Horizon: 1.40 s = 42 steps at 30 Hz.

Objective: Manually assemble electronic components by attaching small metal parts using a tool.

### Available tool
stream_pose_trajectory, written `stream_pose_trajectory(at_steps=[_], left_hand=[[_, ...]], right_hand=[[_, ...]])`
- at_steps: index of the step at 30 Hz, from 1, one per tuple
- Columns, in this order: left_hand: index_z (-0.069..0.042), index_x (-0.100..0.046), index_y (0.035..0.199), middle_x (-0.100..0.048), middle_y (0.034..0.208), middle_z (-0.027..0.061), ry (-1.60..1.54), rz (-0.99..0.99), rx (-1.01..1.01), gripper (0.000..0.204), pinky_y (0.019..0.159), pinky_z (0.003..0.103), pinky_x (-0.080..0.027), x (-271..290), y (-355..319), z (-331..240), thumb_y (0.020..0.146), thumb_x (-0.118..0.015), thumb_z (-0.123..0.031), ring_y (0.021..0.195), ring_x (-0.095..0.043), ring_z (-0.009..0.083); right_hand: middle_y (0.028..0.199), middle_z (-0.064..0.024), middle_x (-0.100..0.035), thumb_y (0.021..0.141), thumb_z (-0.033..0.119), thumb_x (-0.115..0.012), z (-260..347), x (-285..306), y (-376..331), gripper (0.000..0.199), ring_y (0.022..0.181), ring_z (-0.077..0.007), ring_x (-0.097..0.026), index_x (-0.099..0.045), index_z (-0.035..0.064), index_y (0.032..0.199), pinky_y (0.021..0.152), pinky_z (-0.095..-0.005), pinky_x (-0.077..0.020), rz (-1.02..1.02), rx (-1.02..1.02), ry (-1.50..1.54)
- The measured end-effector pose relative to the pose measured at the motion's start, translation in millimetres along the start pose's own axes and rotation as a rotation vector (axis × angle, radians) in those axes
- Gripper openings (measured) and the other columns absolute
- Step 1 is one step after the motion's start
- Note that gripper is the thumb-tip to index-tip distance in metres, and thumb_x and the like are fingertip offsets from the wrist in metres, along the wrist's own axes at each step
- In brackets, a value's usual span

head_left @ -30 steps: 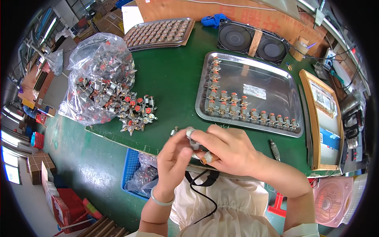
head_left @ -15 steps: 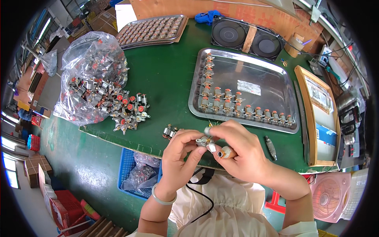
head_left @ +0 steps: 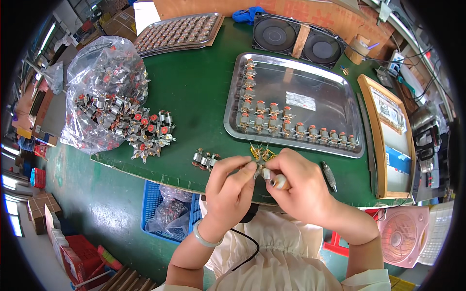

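My left hand (head_left: 230, 189) is closed, its thumb and fingertips pinching a small metal motor-like part (head_left: 257, 170) above the table's front edge. From the right, the fingertips of my right hand (head_left: 306, 182) meet it. A short tool with a pale round handle (head_left: 280, 182) is tucked in my right hand, and a white wrap (head_left: 266, 173) covers a fingertip. Just beyond lie small yellow components with thin wire leads (head_left: 263, 152). Several grey motor-like parts (head_left: 206, 159) lie left of my left hand. Fingers partly hide the pinched part.
A metal tray (head_left: 335, 80) holds rows of red-topped parts; a fuller tray (head_left: 213, 31) stands far left. A clear bag (head_left: 80, 72) spills similar parts. Right are a grey knurled rod (head_left: 329, 175) and wooden frame (head_left: 364, 111). Two black fans (head_left: 272, 36) stand behind.
The part between my hands has turned and moved slightly right. My right fingers have come down against it, and the yellow components behind are now uncovered. The view has shifted slightly.
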State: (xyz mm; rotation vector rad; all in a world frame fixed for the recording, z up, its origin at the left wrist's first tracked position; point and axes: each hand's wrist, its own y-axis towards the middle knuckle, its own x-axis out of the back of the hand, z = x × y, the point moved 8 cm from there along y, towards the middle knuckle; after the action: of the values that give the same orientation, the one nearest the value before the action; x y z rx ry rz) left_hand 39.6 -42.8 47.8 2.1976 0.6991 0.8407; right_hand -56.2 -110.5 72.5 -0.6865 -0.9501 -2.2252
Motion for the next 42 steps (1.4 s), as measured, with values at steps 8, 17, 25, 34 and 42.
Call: stream_pose_trajectory(at_steps=[8, 17, 25, 34, 42], left_hand=[[0.001, -0.052, 0.094, -0.057, 0.096, 0.0151, -0.131, -0.027, 0.143, 0.027, 0.072, 0.029, -0.048, -3, -9, 18, 0.070, -0.063, 0.008, 0.084, -0.058, 0.0242], [0.004, -0.048, 0.101, -0.059, 0.093, 0.0124, -0.833, -0.034, 0.842, 0.018, 0.068, 0.028, -0.051, -8, -25, 59, 0.087, -0.051, -0.006, 0.082, -0.062, 0.0211], [0.004, -0.050, 0.098, -0.058, 0.097, 0.0128, -0.830, 0.045, 0.805, 0.014, 0.069, 0.027, -0.052, -20, -26, 54, 0.085, -0.052, -0.001, 0.084, -0.062, 0.0207], [0.004, -0.050, 0.095, -0.054, 0.093, 0.0091, -0.952, 0.167, 0.737, 0.014, 0.073, 0.026, -0.053, -42, -17, 35, 0.082, -0.055, 0.003, 0.085, -0.061, 0.0185], [0.004, -0.050, 0.094, -0.056, 0.088, 0.0090, -0.984, 0.129, 0.846, 0.015, 0.069, 0.026, -0.054, -45, -14, 36, 0.082, -0.057, -0.002, 0.080, -0.062, 0.0189]], right_hand=[[0.073, -0.0118, -0.056, 0.073, 0.007, -0.062, -29, 0, -1, 0.014, 0.063, -0.0229, -0.057, -0.055, 0.0006, 0.083, 0.059, -0.0316, -0.0442, 0.164, -0.294, 0.304], [0.088, -0.0103, -0.056, 0.064, 0.005, -0.065, -41, -1, -14, 0.040, 0.064, -0.0258, -0.059, -0.049, 0.0039, 0.101, 0.055, -0.0331, -0.0474, 0.139, 0.009, -0.219], [0.091, -0.0101, -0.059, 0.064, 0.001, -0.064, -41, 4, -16, 0.054, 0.059, -0.0206, -0.058, -0.043, 0.0047, 0.113, 0.052, -0.0306, -0.0470, 0.087, 0.078, -0.195], [0.093, -0.0066, -0.060, 0.075, -0.001, -0.057, -64, -6, -20, 0.044, 0.067, -0.0036, -0.051, -0.042, 0.0023, 0.117, 0.053, -0.0178, -0.0417, 0.158, -0.614, 0.805], [0.095, -0.0115, -0.059, 0.077, 0.005, -0.062, -65, -18, -31, 0.046, 0.049, -0.0037, -0.044, -0.041, 0.0027, 0.118, 0.041, -0.0165, -0.0352, 0.029, -0.770, 1.086]])
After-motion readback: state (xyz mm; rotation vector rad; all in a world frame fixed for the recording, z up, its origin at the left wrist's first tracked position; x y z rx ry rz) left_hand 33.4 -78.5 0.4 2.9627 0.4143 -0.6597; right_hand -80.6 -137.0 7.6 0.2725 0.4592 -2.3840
